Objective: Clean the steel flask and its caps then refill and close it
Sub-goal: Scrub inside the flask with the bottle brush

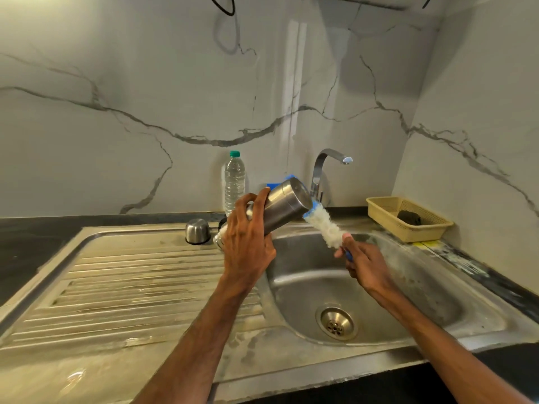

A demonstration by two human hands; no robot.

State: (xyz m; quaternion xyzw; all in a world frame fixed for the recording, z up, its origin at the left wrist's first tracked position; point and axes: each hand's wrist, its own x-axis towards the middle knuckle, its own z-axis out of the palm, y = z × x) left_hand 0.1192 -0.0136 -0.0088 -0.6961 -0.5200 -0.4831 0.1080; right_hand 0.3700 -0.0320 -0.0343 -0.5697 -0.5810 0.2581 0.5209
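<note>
My left hand (246, 240) grips the steel flask (287, 204) around its middle and holds it tilted above the left rim of the sink basin (408, 290), base pointing up and right. My right hand (363, 262) holds a bottle brush (325, 225) by its blue handle. The white soapy bristles touch the flask's base. A steel cap (197, 231) stands upside down on the draining board (122, 281), just left of my left hand. The flask's mouth is hidden behind my left hand.
A clear plastic water bottle (234, 182) with a green lid stands at the back wall behind the flask. The tap (323, 170) rises behind the basin. A beige basket (408, 218) holding a dark scrubber (409, 217) sits at the back right. The drain (337, 323) lies in the basin floor.
</note>
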